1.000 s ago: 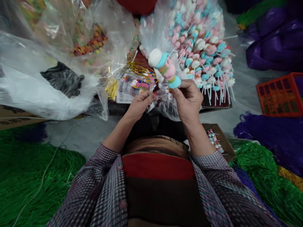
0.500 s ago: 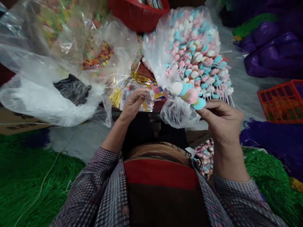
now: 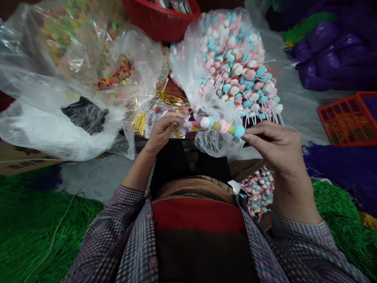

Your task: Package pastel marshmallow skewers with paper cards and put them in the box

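Observation:
A marshmallow candy stick [image 3: 224,126] with white, blue, pink and green pieces lies level in front of me. My right hand [image 3: 279,151] pinches its blue end; the stick itself is hidden by the fingers. Between thumb and fingers, my left hand [image 3: 161,133] grips a small clear printed bag [image 3: 193,125]. The white end of the candy is at the bag's mouth; how far inside it is, I cannot tell. Below the left hand's fingers lies a stack of printed bags [image 3: 151,118]. Gold twist ties [image 3: 172,98] lie just behind them.
A large plastic bag spills a heap of candy sticks [image 3: 241,74] at the back right. Bags of ring candies [image 3: 118,72] stand at the left, with a dark glove-like cloth [image 3: 85,114]. Behind is a red basin [image 3: 161,23]; an orange crate [image 3: 347,118] sits right.
The candy stick has swung from slanted to nearly level and moved left, its white end now at the bag's mouth. Both hands keep their grip. The whole view has shifted slightly.

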The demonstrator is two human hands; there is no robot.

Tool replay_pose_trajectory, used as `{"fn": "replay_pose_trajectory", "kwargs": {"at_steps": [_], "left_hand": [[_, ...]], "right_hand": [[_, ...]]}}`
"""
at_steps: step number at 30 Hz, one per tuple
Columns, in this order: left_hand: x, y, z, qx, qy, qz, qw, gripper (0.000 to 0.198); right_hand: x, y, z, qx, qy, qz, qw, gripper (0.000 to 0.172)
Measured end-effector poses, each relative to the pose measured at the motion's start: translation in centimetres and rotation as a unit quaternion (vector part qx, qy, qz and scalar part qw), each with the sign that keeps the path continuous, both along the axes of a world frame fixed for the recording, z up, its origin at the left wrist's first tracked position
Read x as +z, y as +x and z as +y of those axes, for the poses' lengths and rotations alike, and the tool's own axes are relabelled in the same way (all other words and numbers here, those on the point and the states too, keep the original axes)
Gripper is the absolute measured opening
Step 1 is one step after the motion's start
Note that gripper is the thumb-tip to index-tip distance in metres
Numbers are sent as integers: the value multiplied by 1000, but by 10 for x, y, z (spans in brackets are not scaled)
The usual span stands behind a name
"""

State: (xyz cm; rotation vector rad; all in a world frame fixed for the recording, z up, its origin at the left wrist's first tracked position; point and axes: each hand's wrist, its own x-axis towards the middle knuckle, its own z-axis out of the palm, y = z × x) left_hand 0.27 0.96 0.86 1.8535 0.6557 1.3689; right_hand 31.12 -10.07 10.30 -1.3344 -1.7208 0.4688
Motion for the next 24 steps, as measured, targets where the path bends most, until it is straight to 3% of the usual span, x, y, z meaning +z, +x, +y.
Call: {"fn": "replay_pose_trajectory", "kwargs": {"at_steps": [4, 8, 11, 14, 20, 24], "left_hand": [[-7, 0, -1, 35, -19, 2, 999, 24], [-10, 5, -6, 53, -47, 20, 997, 29], [-9, 11, -9, 41, -32, 24, 998, 31], [-8, 14, -11, 40, -13, 33, 999, 33], [-10, 11, -12, 38, -5, 41, 998, 27], [-12, 12, -12, 31, -7, 50, 998, 28]], "right_hand": [[-3, 1, -3, -31, -17, 65, 997, 7], [-3, -28, 5, -56, -46, 211, 975, 20], [-6, -62, 18, -43, -15, 204, 978, 33], [-13, -83, 29, -35, -13, 183, 982, 34], [-20, -82, 34, 19, -72, 202, 976, 32], [-18, -80, 30, 40, -91, 158, 982, 34]]}}
